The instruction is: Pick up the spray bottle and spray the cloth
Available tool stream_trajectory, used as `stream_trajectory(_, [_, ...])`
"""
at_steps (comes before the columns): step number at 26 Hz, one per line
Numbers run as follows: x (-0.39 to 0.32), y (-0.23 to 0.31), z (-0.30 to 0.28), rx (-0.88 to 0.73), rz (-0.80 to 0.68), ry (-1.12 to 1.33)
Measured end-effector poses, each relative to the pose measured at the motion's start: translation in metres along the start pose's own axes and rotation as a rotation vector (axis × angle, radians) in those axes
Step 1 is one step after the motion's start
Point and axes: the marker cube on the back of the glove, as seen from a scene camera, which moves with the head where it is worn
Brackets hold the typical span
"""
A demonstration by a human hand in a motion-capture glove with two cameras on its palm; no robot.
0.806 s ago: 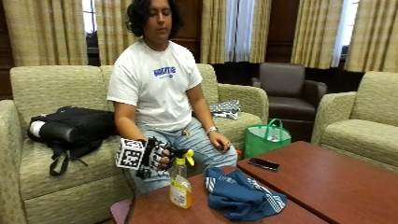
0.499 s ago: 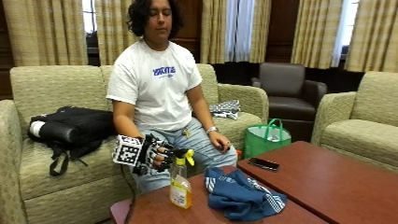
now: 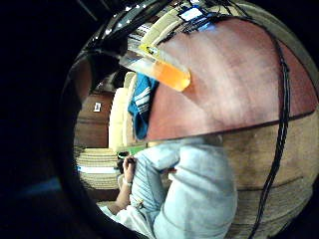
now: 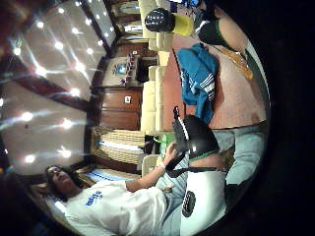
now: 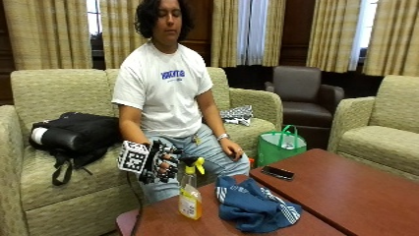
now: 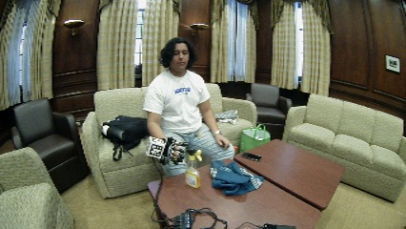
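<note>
Lower centre of frame: my gloved right hand (image 5: 160,164) hovers just left of the spray bottle (image 5: 191,194), fingers loosely curled, grasping nothing. Cloth (image 5: 255,206) lies right of bottle.

yellow spray bottle (image 5: 191,196), blue white-striped cloth (image 5: 255,209)

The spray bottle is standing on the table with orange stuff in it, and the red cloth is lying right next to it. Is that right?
Not quite: the cloth is blue with white stripes, not red, as the outside view shows. The rest holds: the spray bottle stands on the table beside it, holding orange liquid.
</note>
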Motion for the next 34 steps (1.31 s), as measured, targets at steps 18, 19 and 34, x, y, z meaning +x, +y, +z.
stream_trajectory(18, [0.006, -0.026, 0.005, 0.021, 0.031, -0.041])
stream_trajectory(19, [0.007, -0.029, 0.006, 0.024, 0.032, -0.051])
stream_trajectory(34, [0.011, -0.075, 0.027, 0.054, 0.079, -0.126])
